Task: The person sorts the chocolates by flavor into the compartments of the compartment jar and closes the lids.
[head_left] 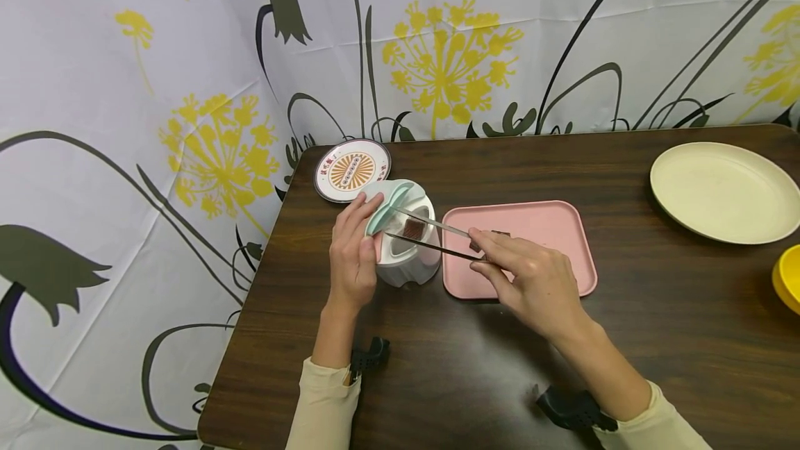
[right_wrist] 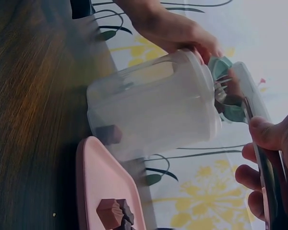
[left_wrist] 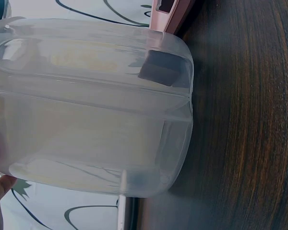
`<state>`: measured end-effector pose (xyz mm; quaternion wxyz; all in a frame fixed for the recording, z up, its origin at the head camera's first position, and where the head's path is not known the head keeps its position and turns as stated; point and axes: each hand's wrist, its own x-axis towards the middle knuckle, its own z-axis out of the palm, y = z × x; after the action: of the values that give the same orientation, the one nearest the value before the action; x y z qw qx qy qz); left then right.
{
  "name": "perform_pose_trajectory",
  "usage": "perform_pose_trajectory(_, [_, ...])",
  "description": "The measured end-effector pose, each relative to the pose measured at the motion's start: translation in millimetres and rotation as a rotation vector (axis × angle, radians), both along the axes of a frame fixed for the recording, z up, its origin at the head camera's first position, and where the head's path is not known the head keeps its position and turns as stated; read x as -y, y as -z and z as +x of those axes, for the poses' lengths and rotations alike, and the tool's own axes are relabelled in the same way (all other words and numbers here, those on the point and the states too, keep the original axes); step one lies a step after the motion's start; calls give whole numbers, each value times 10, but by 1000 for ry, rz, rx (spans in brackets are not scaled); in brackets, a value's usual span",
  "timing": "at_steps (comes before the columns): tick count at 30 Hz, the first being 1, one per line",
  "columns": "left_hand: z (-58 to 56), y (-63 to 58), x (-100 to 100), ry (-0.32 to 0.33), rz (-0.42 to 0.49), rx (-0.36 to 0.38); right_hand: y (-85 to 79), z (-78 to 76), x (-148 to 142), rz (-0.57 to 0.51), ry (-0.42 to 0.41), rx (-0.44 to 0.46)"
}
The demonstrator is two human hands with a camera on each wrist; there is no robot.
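Observation:
A translucent white container point(head_left: 409, 266) with a mint-green flap point(head_left: 387, 210) on its lid stands on the table. My left hand point(head_left: 353, 252) grips its top at the left, fingers against the flap. A brown block point(left_wrist: 165, 68) shows through the wall near the bottom. My right hand point(head_left: 531, 276) holds metal tongs point(head_left: 437, 250) between thumb and fingers; their tips reach to the lid's opening by the flap. Whether anything is between the tips, I cannot tell. Brown blocks point(right_wrist: 110, 213) lie on the pink tray point(head_left: 531, 217) beside the container, partly hidden by my right hand.
Behind the container lies a round plate point(head_left: 353, 169) with a printed sunburst. To the right are a cream oval plate point(head_left: 728, 193) and a yellow bowl point(head_left: 789, 276), cut off by the view's edge. A patterned cloth point(head_left: 350, 54) hangs behind the dark wooden table point(head_left: 450, 380).

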<state>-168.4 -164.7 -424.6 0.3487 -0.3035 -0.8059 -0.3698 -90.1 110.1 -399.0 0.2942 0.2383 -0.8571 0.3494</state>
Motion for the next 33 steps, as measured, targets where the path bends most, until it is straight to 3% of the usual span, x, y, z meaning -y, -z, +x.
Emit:
perform_pose_trajectory(19, [0, 5, 8, 2, 3, 8, -63, 53, -174, 71, 35, 8])
perform_pose_trajectory(33, [3, 6, 9, 0, 1, 12, 191, 202, -554, 130, 200, 209])
